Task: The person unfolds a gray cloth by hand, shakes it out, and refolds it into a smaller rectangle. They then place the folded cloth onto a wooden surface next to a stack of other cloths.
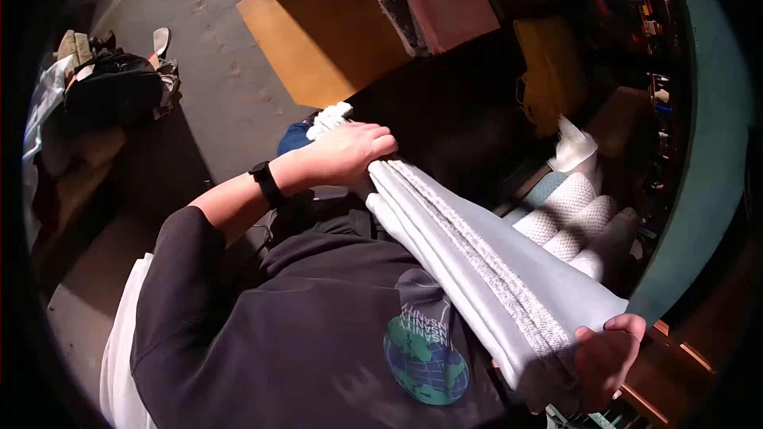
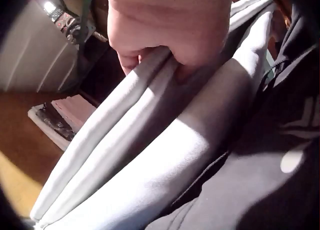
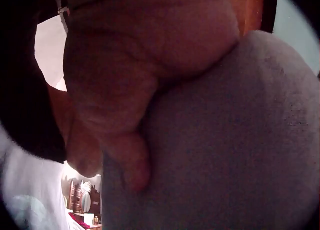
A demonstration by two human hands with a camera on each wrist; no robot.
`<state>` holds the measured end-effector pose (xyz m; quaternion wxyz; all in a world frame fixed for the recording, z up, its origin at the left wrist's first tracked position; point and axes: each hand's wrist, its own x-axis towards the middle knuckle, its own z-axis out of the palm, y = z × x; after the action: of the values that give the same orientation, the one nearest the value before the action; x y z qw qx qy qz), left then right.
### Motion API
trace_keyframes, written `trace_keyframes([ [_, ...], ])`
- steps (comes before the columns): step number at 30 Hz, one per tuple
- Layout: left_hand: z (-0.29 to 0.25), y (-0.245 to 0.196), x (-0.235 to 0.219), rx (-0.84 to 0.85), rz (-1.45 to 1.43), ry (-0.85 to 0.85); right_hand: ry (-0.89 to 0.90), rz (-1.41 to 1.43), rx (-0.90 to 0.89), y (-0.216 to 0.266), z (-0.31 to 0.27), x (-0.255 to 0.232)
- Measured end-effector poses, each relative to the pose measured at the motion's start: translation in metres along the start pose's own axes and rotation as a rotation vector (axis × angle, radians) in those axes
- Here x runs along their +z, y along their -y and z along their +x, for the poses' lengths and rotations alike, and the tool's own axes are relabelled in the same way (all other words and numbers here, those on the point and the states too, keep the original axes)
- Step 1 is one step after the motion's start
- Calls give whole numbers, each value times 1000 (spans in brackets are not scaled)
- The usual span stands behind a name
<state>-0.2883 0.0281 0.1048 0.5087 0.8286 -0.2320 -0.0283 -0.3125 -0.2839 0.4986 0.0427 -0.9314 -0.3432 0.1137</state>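
Note:
A long folded light-grey cloth (image 1: 509, 254) stretches diagonally across the front of the body, with fuzzy white edges running along its layers. My left hand (image 1: 342, 151), a black band at its wrist, grips the far end; in the left wrist view its fingers curl around the folded layers (image 2: 120, 120). At the near end, on the right, my right hand (image 1: 612, 357) pinches the cloth's corner. The right wrist view has the thumb (image 3: 135, 165) lying against the broad grey face of the cloth (image 3: 225, 150). A white bunched piece (image 1: 330, 119) shows just beyond the left hand.
Folded fabrics, pink on top (image 1: 453, 16), lie on a wooden tabletop (image 1: 294, 40). A yellow cloth (image 1: 548, 71) hangs at the right, above several white textured rolls (image 1: 572, 214). A teal post (image 1: 707, 151) stands at far right. Dark bundles (image 1: 115, 91) sit at left.

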Motion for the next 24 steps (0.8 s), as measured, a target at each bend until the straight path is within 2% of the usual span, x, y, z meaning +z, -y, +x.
trace_keyframes([
  [2, -3, 3, -1, 40, 62, -202, -42, -115, 187, -30, -27, 5],
  [3, -8, 1, -2, -59, 52, -232, -46, -173, 231, -41, -35, 8],
  [5, -17, -3, -5, -52, 58, -173, -66, -197, 227, -48, -46, 9],
  [6, -23, 0, 0, -55, 69, -69, -122, -149, 137, -45, -50, 10],
  [8, -39, 6, 9, -49, 60, 62, -306, -5, -159, -27, -41, 22],
  [9, -45, 10, 10, -32, 54, 136, -487, 49, -596, -11, -4, 38],
  [10, -55, 22, 17, -32, 109, 208, -492, 16, -766, -4, 12, 41],
  [11, -62, 30, 23, -43, 114, 207, -837, 175, -877, 10, 33, 69],
  [13, -71, 43, 31, -117, 85, 229, -638, -25, -793, 8, 8, 52],
  [14, -73, 48, 35, -96, 118, 215, -637, -24, -790, 8, -1, 56],
  [16, -72, 41, 31, -134, 82, 218, -718, 48, -579, 28, -4, 63],
  [17, -71, 40, 26, -170, 53, 218, -720, 36, -568, 34, -5, 60],
  [18, -72, 56, 33, -200, -112, 240, -629, 9, -615, 39, -4, 55],
  [19, -64, 41, 8, -341, -275, 357, -537, -22, -659, 46, -1, 52],
  [20, -66, 55, 3, -374, -404, 435, -812, 5, -674, 65, 19, 74],
  [21, -68, 72, -2, -410, -537, 515, -808, -13, -662, 74, 19, 66],
  [22, -62, 78, -13, -538, -633, 629, -573, -29, -634, 83, 18, 51],
  [23, -64, 87, -15, -386, -483, 555, -339, -37, -599, 91, 17, 42],
  [24, -64, 90, -13, -300, -277, 480, -389, -39, -603, 99, 22, 47],
])
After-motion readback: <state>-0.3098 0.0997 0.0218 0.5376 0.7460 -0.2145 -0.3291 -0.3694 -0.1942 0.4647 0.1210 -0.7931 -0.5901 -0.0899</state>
